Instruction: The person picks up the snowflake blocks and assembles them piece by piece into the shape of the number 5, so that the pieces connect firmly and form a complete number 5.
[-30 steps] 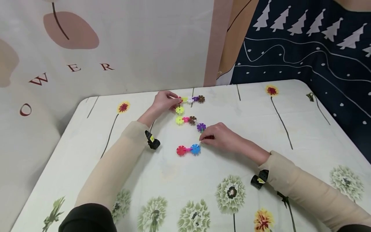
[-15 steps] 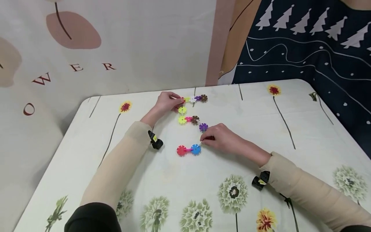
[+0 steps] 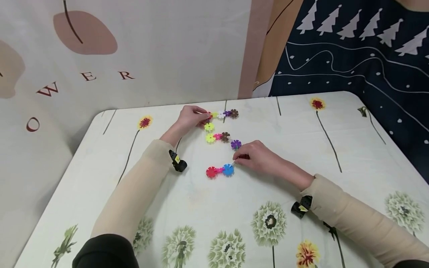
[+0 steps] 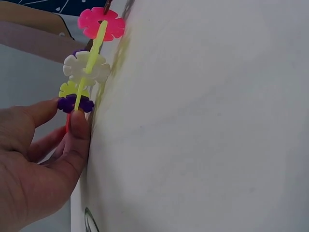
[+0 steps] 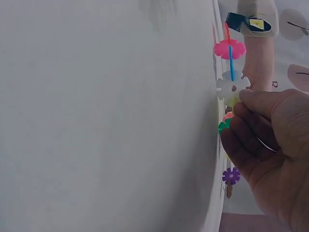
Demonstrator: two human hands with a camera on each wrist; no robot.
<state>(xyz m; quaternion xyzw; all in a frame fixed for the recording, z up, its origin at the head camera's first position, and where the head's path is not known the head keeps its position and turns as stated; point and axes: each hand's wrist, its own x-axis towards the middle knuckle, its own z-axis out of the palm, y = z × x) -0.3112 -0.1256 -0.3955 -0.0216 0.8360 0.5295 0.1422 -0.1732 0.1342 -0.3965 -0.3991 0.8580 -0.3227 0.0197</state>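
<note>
A chain of interlocking plastic flower discs (image 3: 210, 138) makes an S-like shape over the table. My left hand (image 3: 190, 118) pinches its far left corner between thumb and fingers, at the red disc; in the left wrist view a purple disc (image 4: 76, 104) sits right at the fingertips. My right hand (image 3: 256, 156) pinches a white disc (image 5: 233, 88) on the near right bend, between a purple disc (image 3: 236, 144) and a blue disc (image 3: 228, 170). A red disc (image 3: 212, 172) forms the near end and a brown disc (image 3: 234, 113) the far end.
The table (image 3: 187, 212) wears a white cloth printed with flowers and dandelions. Behind it hang a pale printed curtain (image 3: 184, 52) and a dark blue one (image 3: 335, 63) with white trees. A small black camera (image 3: 179, 163) is strapped to each wrist.
The near part of the chain, with the blue and red discs, has shifted slightly away from me together with my right hand. Both hands keep their pinch, and the left barely moves.
</note>
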